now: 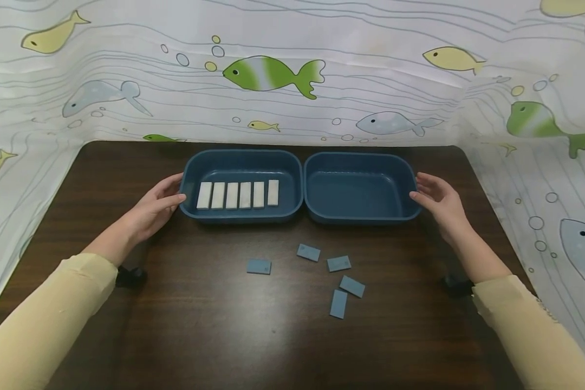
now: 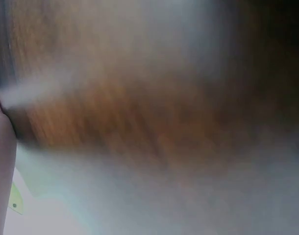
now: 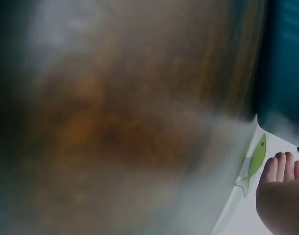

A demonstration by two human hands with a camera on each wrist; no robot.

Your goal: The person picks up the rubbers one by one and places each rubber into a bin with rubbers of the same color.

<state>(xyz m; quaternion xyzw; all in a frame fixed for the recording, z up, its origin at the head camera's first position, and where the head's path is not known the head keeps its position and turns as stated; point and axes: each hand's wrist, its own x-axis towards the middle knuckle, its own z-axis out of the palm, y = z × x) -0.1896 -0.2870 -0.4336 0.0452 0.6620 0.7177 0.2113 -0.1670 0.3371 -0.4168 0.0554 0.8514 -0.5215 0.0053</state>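
Observation:
Two blue plastic bins stand side by side at the back of the table. The left bin (image 1: 241,218) holds several white rectangular tiles (image 1: 232,195) in a row. No tiles show inside the right bin (image 1: 353,195). My left hand (image 1: 151,208) is at the left bin's outer end, thumb tip right at the rim and fingers loosely bent. At the opposite end my right hand (image 1: 441,203) mirrors it, its thumb overlapping the right bin's rim in the head view. In the right wrist view, the fingers (image 3: 286,169) extend fairly straight below the bin's corner.
Several blue-grey rectangular tiles lie scattered on the dark wooden table (image 1: 200,325) in front of the bins, among them a lone tile (image 1: 259,266) to the left. A white fish-patterned cloth (image 1: 175,108) surrounds the table's back and sides.

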